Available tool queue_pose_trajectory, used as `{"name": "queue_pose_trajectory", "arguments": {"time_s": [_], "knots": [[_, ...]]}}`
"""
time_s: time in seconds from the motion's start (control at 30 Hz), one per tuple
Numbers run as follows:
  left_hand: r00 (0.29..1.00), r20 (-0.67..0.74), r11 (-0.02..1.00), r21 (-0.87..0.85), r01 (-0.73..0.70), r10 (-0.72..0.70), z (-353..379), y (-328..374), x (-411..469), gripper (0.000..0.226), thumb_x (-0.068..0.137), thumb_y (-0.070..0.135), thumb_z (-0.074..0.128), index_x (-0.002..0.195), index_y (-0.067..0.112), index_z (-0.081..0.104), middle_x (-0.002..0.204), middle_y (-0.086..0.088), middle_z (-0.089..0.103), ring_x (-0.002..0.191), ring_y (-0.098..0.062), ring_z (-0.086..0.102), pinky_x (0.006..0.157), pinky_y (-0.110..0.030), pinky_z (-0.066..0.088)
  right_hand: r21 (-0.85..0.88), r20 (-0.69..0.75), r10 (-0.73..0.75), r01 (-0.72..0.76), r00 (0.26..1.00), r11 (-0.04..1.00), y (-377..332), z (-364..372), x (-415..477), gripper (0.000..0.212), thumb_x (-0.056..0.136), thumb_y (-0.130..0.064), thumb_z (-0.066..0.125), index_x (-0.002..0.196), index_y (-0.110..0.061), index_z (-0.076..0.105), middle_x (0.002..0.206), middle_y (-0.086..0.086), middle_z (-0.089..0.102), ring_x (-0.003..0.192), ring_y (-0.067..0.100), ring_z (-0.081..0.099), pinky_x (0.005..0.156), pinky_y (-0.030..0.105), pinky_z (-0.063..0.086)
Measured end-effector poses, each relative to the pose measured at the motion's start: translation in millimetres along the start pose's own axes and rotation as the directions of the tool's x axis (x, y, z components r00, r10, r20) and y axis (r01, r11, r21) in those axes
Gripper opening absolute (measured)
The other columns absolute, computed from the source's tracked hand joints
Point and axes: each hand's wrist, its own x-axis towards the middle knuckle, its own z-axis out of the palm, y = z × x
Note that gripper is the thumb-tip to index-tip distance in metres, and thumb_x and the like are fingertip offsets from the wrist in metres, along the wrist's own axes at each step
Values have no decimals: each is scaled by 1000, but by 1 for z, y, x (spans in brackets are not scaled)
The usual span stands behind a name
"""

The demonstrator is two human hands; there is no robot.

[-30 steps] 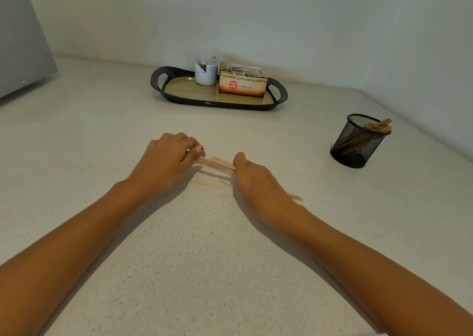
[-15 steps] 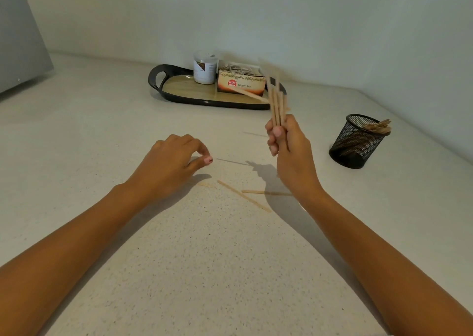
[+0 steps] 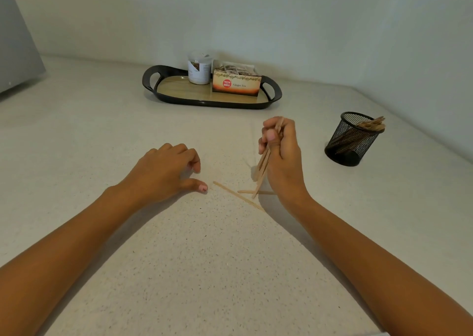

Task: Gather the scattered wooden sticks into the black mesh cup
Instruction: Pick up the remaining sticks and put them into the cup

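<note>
Pale speckled stone countertop (image 3: 204, 271) in a corner of plain white walls, seen from above. Gripped a small bundle of thin flat wooden sticks (image 3: 262, 166) in the right hand (image 3: 281, 153), fingers curled tight round them and thumb pressed across the front. Held it nearly upright, leaning a little, lower ends pointed down close over the counter; could not tell whether these ends touched the surface. Saw two loose wooden sticks (image 3: 238, 196) flat on the counter just below, one long and diagonal, the other nearly level and partly behind the bundle. Rested the left hand (image 3: 163, 171) on the counter to the left of them, holding nothing, fingers loosely bent, thumb tip near the end of the diagonal stick but apart from it. Found the round black mesh cup (image 3: 353, 141) upright to the right of the right hand, apart from it, with more sticks (image 3: 371, 125) leaning over its far rim. Noted at the back an oval black tray (image 3: 151, 79) carrying a white jar (image 3: 199, 69) and an open orange tea box (image 3: 236, 86) side by side.
</note>
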Motion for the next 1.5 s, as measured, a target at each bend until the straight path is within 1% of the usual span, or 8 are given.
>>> {"name": "queue_pose_trajectory", "arguments": {"time_s": [0.27, 0.47, 0.6, 0.7, 0.77, 0.97, 1.13, 1.5], "knots": [[999, -24, 997, -56, -44, 43, 4, -4, 4, 22, 76, 55, 62, 83, 35, 54, 92, 16, 54, 86, -9, 50, 72, -26, 35, 104, 48, 120, -125, 992, 987, 8, 4, -5, 13, 102, -6, 35, 110, -12, 43, 81, -3, 49, 71, 15, 45, 65, 21, 44], [995, -61, 989, 130, -76, 84, 12, -1, 2, 15, 93, 42, 49, 90, 27, 53, 93, 10, 51, 81, -9, 42, 71, -26, 30, 132, 234, 267, -302, 935, 944, 18, 11, -11, 24, 105, -18, 32, 94, -19, 53, 81, 0, 47, 63, 7, 41, 56, 18, 37], [992, -110, 995, 87, -49, 59, 14, 6, 1, 11, 97, 28, 41, 89, 21, 44, 83, 5, 55, 71, -13, 47, 64, -27, 36, 257, 162, 357, -388, 920, 885, 12, 9, -3, 41, 106, -27, 27, 74, -25, 52, 67, -5, 44, 51, 4, 35, 44, 16, 30], [985, -171, 999, -47, -21, 13, 9, 9, -2, 10, 97, 24, 40, 89, 20, 35, 70, -2, 54, 58, -17, 50, 55, -29, 42, -151, 66, 164, -152, 984, 977, 9, -2, 6, 24, 103, -31, 35, 95, -17, 52, 70, -5, 48, 55, 4, 40, 45, 11, 31], [984, -176, 994, -111, -25, 5, 7, 12, -3, 5, 98, 21, 40, 94, 22, 37, 76, -2, 57, 61, -18, 53, 56, -28, 44, -421, 154, 22, 45, 988, 906, 7, -10, 13, 23, 98, -38, 42, 102, -15, 47, 70, -6, 49, 59, 8, 46, 46, 10, 36], [981, -193, 968, -244, -52, 4, 9, 17, 22, 23, 93, 26, 54, 112, 12, 56, 101, -3, 61, 87, -16, 53, 77, -24, 40, -758, 423, 349, 115, 836, 642, -2, -33, 21, 25, 80, -37, 73, 86, -15, 62, 81, -2, 64, 69, 11, 59, 58, 18, 41], [976, -205, 997, 16, -73, 74, 18, 1, 49, 36, 90, 28, 60, 124, 16, 58, 130, -3, 55, 109, -24, 45, 85, -29, 33, -825, 452, 508, 128, 733, 551, -13, -40, 14, 15, 73, -27, 81, 80, -18, 73, 78, -6, 67, 62, 6, 55, 53, 15, 34], [958, -162, 952, 234, -197, 238, 26, 2, 69, 24, 93, 25, 54, 117, 18, 56, 118, -3, 57, 96, -22, 46, 75, -27, 27, -869, 481, 540, 294, 690, 398, -26, -30, -1, 15, 82, -14, 68, 84, -5, 56, 74, 5, 53, 65, 19, 53, 51, 22, 35]]}}
